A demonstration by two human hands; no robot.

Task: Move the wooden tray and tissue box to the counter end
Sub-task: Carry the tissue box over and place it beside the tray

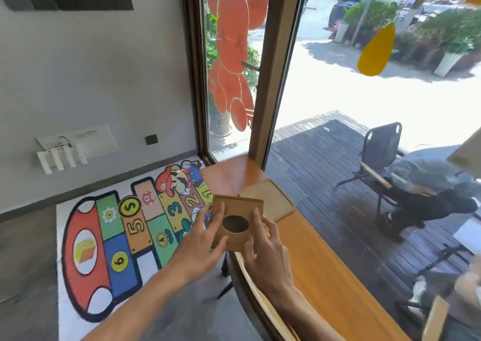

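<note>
Tissue box [236,222] overhangs counter [322,270] edge beside tray [268,199].

There is only one view, so no other view shares any part of it. The camera sits on the person's head and looks forward and down. It is close to the left hand [200,244] and the right hand [263,249], which reach out from the bottom edge of the picture. The wooden counter [320,270] runs from the bottom right up toward the middle, and its far end meets the window frame [276,67]. The wide lens bends straight lines near the edges. The floor lies on the left and the window on the right.
</note>
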